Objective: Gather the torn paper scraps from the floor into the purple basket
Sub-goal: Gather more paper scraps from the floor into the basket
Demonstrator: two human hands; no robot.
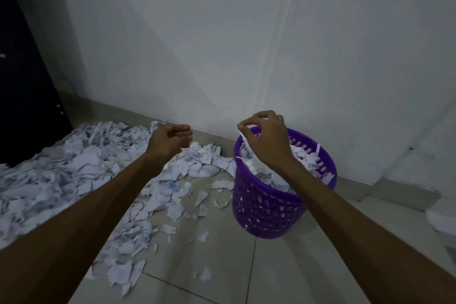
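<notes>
**Scraps on the floor, basket in the corner**

White walls [222, 44] meet in a corner and fill the upper part of the view, with a pale skirting strip [138, 112] running along their foot. Grey floor tiles [259, 266] spread below. At the far left stands a dark cabinet or door [22, 69]; which of the two it is cannot be told in the dim light. At the right edge a pale, low object [441, 219] is only partly in view and cannot be identified.

A broad heap of torn paper scraps [61, 168] covers the floor on the left, reaching back to the skirting and thinning into loose single pieces [204, 274] toward the middle tiles. The nearest scraps lie just beside the purple basket [261, 212], which stands upright near the corner, close to the wall. It is filled to the rim with paper, and a few strips stick up above the edge. The heap lies under the left arm; the basket has bare tile only on its near side.

The right hand [269, 138] hangs over the basket's opening, thumb and fingertips pinched on a thin white strip [243, 136] that dangles down toward the paper inside. The left hand [170, 138] is held in the air above the heap, fingers curled in toward the palm; nothing shows in its grasp.
</notes>
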